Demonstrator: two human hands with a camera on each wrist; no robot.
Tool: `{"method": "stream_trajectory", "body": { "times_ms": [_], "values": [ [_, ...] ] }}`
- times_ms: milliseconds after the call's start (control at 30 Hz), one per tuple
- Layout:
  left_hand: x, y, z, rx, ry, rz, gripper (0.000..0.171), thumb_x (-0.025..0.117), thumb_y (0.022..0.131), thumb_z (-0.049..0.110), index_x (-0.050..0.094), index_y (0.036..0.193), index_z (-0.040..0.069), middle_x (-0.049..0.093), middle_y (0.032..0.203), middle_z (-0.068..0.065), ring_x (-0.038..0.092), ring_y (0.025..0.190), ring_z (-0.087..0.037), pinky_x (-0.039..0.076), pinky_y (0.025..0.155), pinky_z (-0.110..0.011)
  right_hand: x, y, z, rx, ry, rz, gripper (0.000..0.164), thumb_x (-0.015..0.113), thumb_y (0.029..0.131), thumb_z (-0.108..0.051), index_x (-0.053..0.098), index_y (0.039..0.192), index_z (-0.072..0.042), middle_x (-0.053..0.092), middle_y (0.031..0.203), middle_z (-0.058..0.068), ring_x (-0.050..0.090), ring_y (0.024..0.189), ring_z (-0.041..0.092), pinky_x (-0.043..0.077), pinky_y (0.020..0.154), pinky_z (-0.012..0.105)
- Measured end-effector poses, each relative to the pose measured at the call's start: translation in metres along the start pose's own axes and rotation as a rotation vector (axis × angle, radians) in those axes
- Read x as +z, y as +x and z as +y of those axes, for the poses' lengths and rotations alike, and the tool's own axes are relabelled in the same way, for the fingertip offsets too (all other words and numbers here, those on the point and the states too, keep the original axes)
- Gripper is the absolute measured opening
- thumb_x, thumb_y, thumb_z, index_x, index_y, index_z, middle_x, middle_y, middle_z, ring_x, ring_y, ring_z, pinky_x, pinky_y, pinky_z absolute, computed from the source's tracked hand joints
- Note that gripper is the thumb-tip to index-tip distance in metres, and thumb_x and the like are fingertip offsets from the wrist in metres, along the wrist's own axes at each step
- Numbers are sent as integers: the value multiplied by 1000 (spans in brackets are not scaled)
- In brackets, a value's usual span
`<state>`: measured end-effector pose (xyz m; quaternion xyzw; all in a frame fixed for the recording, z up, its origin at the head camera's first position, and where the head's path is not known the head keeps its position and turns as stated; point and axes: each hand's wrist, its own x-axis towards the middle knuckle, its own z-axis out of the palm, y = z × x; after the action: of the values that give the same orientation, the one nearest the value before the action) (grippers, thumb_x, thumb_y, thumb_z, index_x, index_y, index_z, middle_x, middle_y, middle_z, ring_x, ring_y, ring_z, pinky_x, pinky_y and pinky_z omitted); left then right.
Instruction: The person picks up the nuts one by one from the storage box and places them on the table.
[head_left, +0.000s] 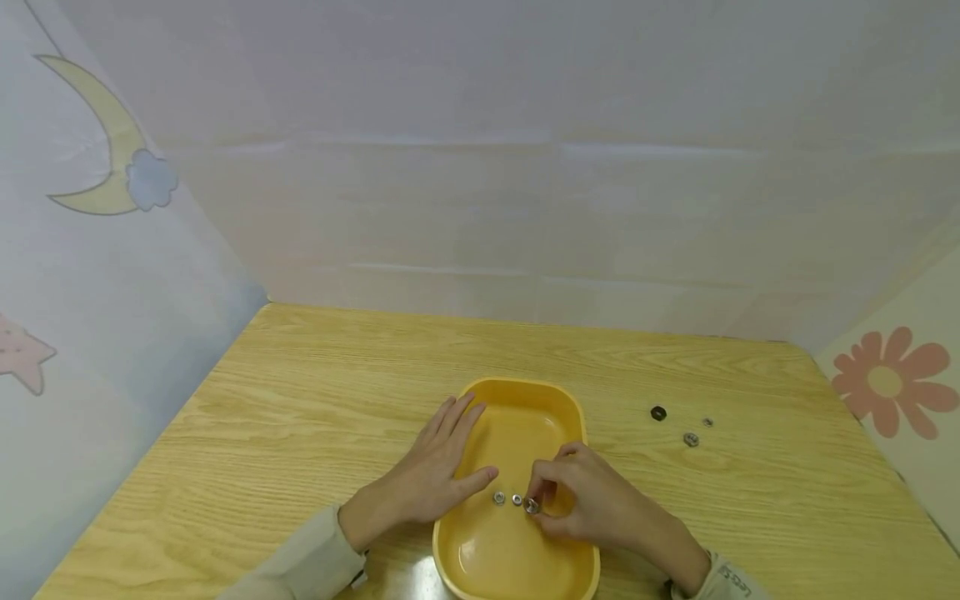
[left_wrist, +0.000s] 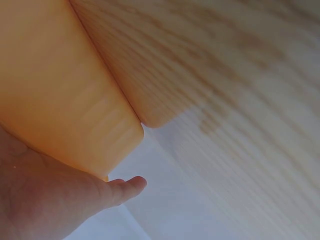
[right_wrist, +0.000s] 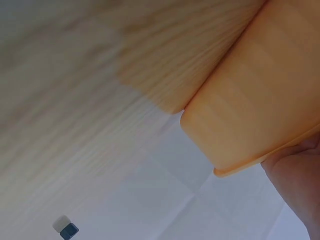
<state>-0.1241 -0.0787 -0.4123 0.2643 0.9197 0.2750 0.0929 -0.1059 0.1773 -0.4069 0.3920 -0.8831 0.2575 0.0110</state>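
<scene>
A yellow plastic tray (head_left: 517, 400) sits on the table in the head view. My left hand (head_left: 431, 475) rests over its left rim with fingers stretched out. Inside the tray, my right hand (head_left: 600, 504) pinches a silver hex nut (head_left: 532, 506) between thumb and forefinger. Just left of it lie a small silver nut (head_left: 517, 500) and a larger silver nut (head_left: 498, 498), in a row. Both wrist views show mostly the tray's outer wall, with part of the left hand (left_wrist: 55, 200) and the right hand (right_wrist: 297, 175) at its rim; the pinched nut is hidden there.
Right of the tray, a black nut (head_left: 658, 413), a silver nut (head_left: 691, 439) and a smaller silver nut (head_left: 708, 422) lie on the wooden table (head_left: 322, 375). Pale printed sheets (head_left: 480, 217) stand behind and beside the table.
</scene>
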Motion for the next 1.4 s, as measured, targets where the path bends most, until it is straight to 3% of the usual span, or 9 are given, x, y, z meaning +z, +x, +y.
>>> {"method": "stream_trajectory", "body": {
  "times_ms": [333, 567, 867, 1400],
  "values": [
    [0, 0, 0, 9, 4, 2, 83, 46, 99, 57, 11, 160, 13, 2, 168, -9, 0, 154, -40, 11, 123, -60, 0, -1, 0, 23, -5, 16, 26, 82, 77, -20, 59, 84, -31, 59, 80, -28, 52, 79, -4, 46, 85, 32],
    [2, 0, -1, 14, 21, 16, 82, 46, 99, 55, 13, 160, 11, 5, 168, -11, 2, 154, -41, 13, 122, -61, -1, 1, 2, -21, 9, -8, 22, 76, 84, -16, 74, 105, -19, 70, 94, -20, 61, 86, -4, 48, 88, 35],
    [2, -1, -1, 19, 16, 19, 81, 47, 99, 55, 15, 159, 10, 5, 168, -12, 3, 154, -42, 14, 122, -61, -1, -3, 0, 33, 34, -4, 14, 78, 86, -23, 72, 99, -23, 65, 93, -23, 57, 89, 2, 51, 84, 31],
    [2, -1, -1, 24, -6, 17, 82, 48, 99, 55, 14, 159, 10, 4, 168, -12, 1, 154, -42, 14, 121, -64, -3, -4, 5, -62, 29, 120, 20, 82, 82, -17, 72, 99, -19, 68, 100, -16, 63, 94, 5, 56, 82, 28]
  ]
}}
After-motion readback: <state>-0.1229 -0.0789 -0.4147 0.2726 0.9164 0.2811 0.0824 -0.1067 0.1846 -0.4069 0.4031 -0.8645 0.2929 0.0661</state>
